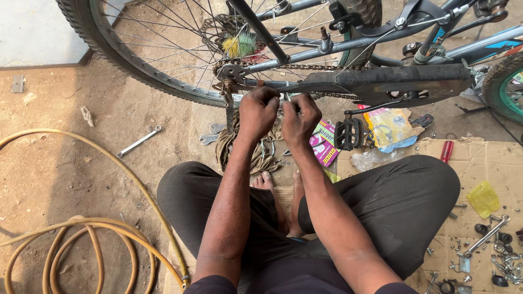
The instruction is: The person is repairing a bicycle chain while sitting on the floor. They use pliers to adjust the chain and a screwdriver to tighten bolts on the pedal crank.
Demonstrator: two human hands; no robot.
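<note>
Head view: both hands closed, side by side, left hand [257,111] and right hand [300,117] pinching the chain [305,67] just below the rear wheel [163,49] hub. What the fingers grip is hidden. Chain runs left-right toward the pedal [349,133]. Wheel top cut off. Wrench [139,141] left of wheel on floor.

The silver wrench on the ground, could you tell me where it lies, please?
The silver wrench lies on the dirt left of the left hand, below the bicycle wheel and above the yellow hose.
</note>
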